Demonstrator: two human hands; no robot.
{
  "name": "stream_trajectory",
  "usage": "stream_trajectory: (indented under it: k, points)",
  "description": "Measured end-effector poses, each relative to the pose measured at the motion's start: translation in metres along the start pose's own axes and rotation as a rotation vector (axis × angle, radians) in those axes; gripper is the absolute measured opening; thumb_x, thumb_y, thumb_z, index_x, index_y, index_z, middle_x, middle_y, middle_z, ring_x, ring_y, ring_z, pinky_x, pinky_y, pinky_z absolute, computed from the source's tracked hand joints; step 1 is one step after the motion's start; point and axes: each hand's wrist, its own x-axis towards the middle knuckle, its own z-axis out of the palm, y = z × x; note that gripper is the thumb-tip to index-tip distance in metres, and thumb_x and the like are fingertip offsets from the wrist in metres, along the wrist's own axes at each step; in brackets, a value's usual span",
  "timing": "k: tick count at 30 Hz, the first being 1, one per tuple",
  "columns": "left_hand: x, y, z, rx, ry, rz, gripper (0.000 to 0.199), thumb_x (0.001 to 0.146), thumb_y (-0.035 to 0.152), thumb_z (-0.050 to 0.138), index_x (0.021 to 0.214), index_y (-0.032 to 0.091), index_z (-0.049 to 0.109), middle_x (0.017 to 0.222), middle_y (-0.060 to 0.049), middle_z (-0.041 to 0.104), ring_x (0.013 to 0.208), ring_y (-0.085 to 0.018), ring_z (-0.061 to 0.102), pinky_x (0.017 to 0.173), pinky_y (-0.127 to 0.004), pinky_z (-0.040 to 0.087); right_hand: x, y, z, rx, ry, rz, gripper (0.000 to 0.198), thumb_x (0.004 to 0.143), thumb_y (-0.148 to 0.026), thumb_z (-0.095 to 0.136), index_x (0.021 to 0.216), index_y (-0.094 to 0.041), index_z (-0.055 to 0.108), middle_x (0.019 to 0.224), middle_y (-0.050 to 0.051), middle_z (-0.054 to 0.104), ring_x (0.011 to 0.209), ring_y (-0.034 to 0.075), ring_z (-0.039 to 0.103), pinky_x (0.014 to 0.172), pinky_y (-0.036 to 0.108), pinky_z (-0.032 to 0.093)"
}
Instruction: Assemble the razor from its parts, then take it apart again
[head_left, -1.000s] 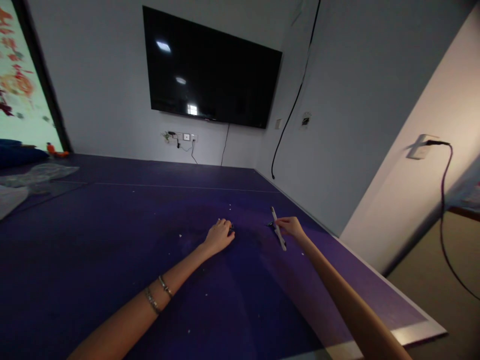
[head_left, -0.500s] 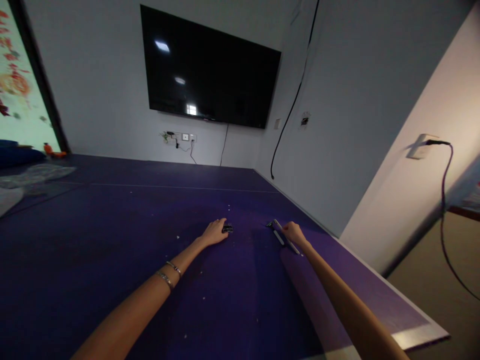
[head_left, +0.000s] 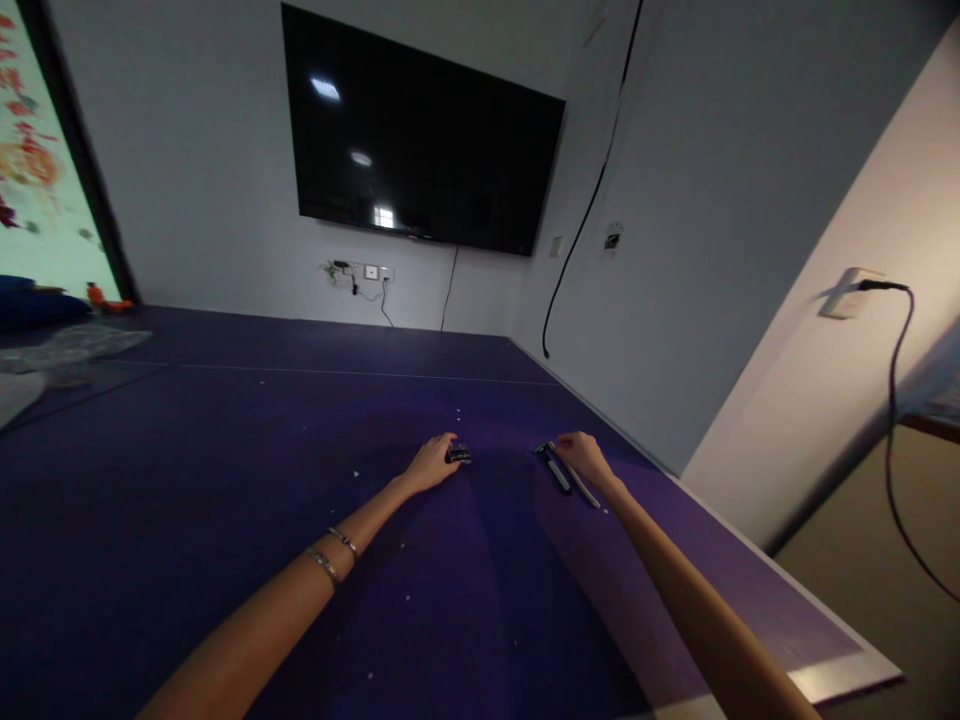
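On the purple surface (head_left: 450,600), my left hand (head_left: 431,463) grips a small black block with pale markings (head_left: 459,455) between thumb and fingers. My right hand (head_left: 586,457) is further right, its fingers pinched together at the upper end of a slim grey stick-like tool (head_left: 581,485). The stick lies slantwise on the surface, and its tip is partly covered by the fingers. Just left of it, nearly parallel, lies a razor-like tool (head_left: 556,472) with a short crosswise head and a dark and pale handle.
White specks dot the surface. Clear plastic wrap (head_left: 82,345) and an orange item (head_left: 105,300) lie at the far left. A black cable (head_left: 574,245) hangs down the right wall to near the surface. A large television (head_left: 420,130) is mounted on the back wall.
My right hand has shifted slightly up along the slim stick, uncovering more of it. My left hand has barely moved and keeps the black block; a bit more of the block shows.
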Motion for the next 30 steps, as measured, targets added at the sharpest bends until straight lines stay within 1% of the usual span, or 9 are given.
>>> stream_trajectory:
  k: [2, 4, 6, 9, 12, 19, 22, 24, 30]
  points:
    - [-0.001, 0.009, -0.002, -0.028, 0.011, 0.044, 0.051, 0.073, 0.025, 0.058, 0.121, 0.013, 0.044, 0.113, -0.01, 0.058, 0.105, -0.019, 0.053, 0.092, -0.03, 0.039, -0.001, -0.018, -0.005, 0.084, -0.042, -0.157, 0.032, 0.069, -0.029, 0.064, 0.097, -0.015, 0.07, 0.095, 0.011, 0.068, 0.084, 0.021, 0.062, 0.073, 0.025, 0.044]
    - [-0.002, 0.021, -0.003, -0.042, 0.006, 0.086, 0.054, 0.072, 0.024, 0.059, 0.122, 0.013, 0.042, 0.117, -0.01, 0.056, 0.107, -0.019, 0.053, 0.094, -0.031, 0.038, -0.006, -0.037, -0.008, 0.183, -0.153, -0.286, 0.049, 0.062, -0.032, 0.071, 0.108, -0.017, 0.065, 0.106, 0.011, 0.064, 0.086, 0.021, 0.062, 0.077, 0.028, 0.045]
    - [-0.005, 0.034, -0.004, -0.054, -0.016, 0.129, 0.056, 0.072, 0.026, 0.06, 0.123, 0.013, 0.041, 0.12, -0.011, 0.055, 0.109, -0.02, 0.051, 0.095, -0.031, 0.038, -0.013, -0.054, -0.008, 0.233, -0.278, -0.365, 0.066, 0.056, -0.037, 0.075, 0.118, -0.02, 0.058, 0.116, 0.011, 0.06, 0.093, 0.022, 0.06, 0.081, 0.031, 0.045]
    - [-0.009, 0.051, -0.005, -0.073, -0.035, 0.179, 0.057, 0.074, 0.031, 0.061, 0.125, 0.015, 0.04, 0.124, -0.012, 0.052, 0.112, -0.023, 0.049, 0.096, -0.035, 0.037, -0.023, -0.073, -0.007, 0.176, -0.384, -0.448, 0.076, 0.054, -0.042, 0.076, 0.123, -0.022, 0.054, 0.122, 0.01, 0.056, 0.107, 0.026, 0.053, 0.091, 0.037, 0.04]
    - [-0.013, 0.062, -0.005, -0.082, -0.028, 0.212, 0.057, 0.074, 0.033, 0.061, 0.124, 0.015, 0.041, 0.123, -0.013, 0.052, 0.112, -0.026, 0.05, 0.094, -0.037, 0.038, -0.027, -0.083, -0.005, 0.096, -0.423, -0.524, 0.076, 0.054, -0.046, 0.075, 0.123, -0.02, 0.053, 0.119, 0.01, 0.057, 0.108, 0.026, 0.052, 0.093, 0.038, 0.039]
    - [-0.019, 0.07, -0.003, -0.122, -0.031, 0.258, 0.06, 0.076, 0.037, 0.059, 0.127, 0.016, 0.037, 0.126, -0.014, 0.05, 0.114, -0.025, 0.048, 0.096, -0.037, 0.038, -0.025, -0.089, -0.004, 0.067, -0.416, -0.6, 0.055, 0.061, -0.037, 0.071, 0.111, -0.02, 0.06, 0.105, 0.008, 0.062, 0.096, 0.022, 0.057, 0.083, 0.034, 0.044]
    - [-0.019, 0.063, -0.004, -0.107, -0.016, 0.215, 0.061, 0.079, 0.041, 0.054, 0.129, 0.013, 0.034, 0.131, -0.016, 0.045, 0.12, -0.026, 0.043, 0.099, -0.038, 0.034, -0.02, -0.077, -0.01, 0.094, -0.425, -0.566, 0.054, 0.061, -0.038, 0.071, 0.111, -0.02, 0.06, 0.104, 0.007, 0.062, 0.092, 0.022, 0.058, 0.081, 0.034, 0.045]
    - [-0.02, 0.053, -0.003, -0.067, -0.011, 0.159, 0.056, 0.083, 0.041, 0.047, 0.129, 0.012, 0.035, 0.133, -0.017, 0.044, 0.123, -0.025, 0.041, 0.101, -0.038, 0.032, -0.012, -0.059, -0.017, 0.127, -0.431, -0.522, 0.054, 0.062, -0.037, 0.07, 0.112, -0.021, 0.06, 0.107, 0.007, 0.061, 0.092, 0.021, 0.058, 0.081, 0.034, 0.045]
    - [-0.031, 0.016, 0.013, 0.113, -0.098, 0.029, 0.053, 0.088, 0.04, 0.033, 0.129, 0.007, 0.037, 0.135, -0.018, 0.042, 0.128, -0.029, 0.033, 0.104, -0.042, 0.027, 0.018, 0.037, -0.041, 0.058, -0.395, -0.323, 0.058, 0.061, -0.033, 0.067, 0.116, -0.016, 0.059, 0.109, 0.01, 0.062, 0.095, 0.024, 0.058, 0.083, 0.033, 0.045]
